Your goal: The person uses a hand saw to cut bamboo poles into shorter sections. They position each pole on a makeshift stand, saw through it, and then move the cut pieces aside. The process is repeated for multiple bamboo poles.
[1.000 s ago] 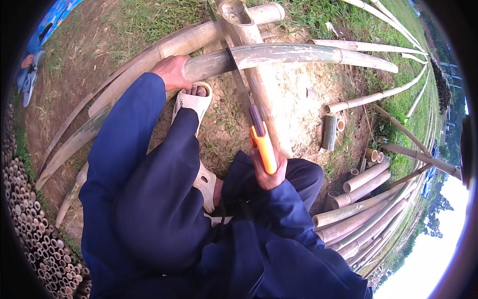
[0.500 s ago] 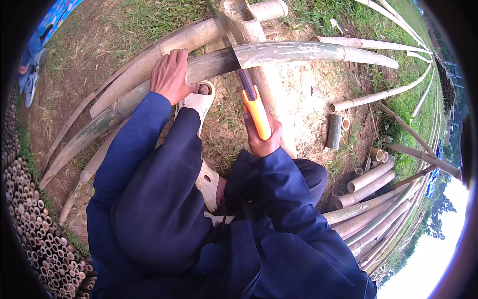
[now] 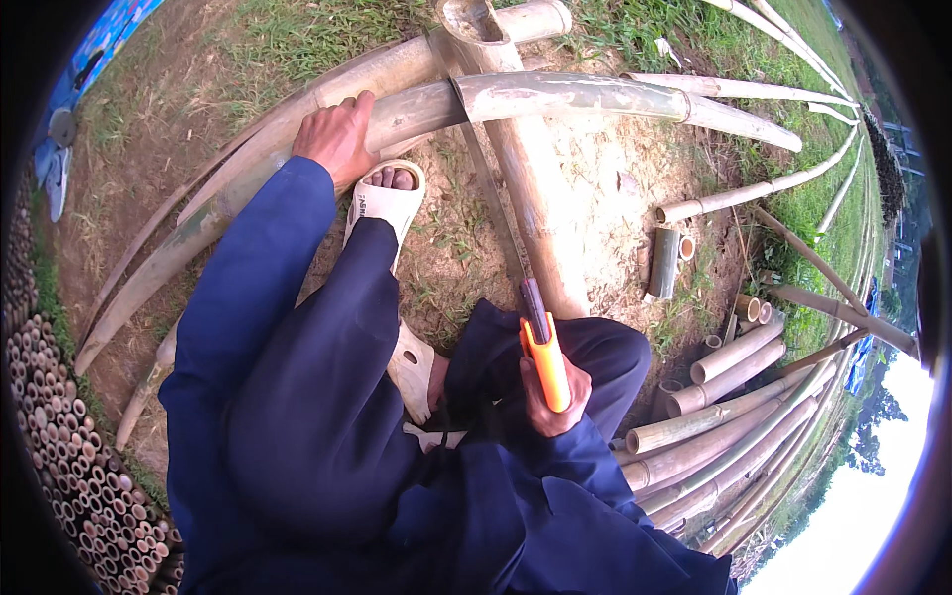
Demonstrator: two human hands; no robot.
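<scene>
A long, thick bamboo pole lies crosswise in front of me, resting over a stout bamboo support. My left hand is closed over the pole's top, left of the support, with the thumb on the near side. In my right hand, close to my right knee, is the orange-and-dark handle of a handsaw. Its blade slants away from me and meets the pole just left of the support; how deep it sits in the bamboo I cannot tell. My sandalled foot is just below the pole, near my left hand.
Short bamboo pieces lie on the soil at right, with cut lengths stacked nearer me. Several long poles stretch over the grass. A pile of bamboo tubes fills the lower left. Another person's shoe shows at far left.
My right hand has drawn the saw toward me and slightly right, so more blade shows on the near side of the pole. The pole has shifted slightly; my left hand still grips it.
</scene>
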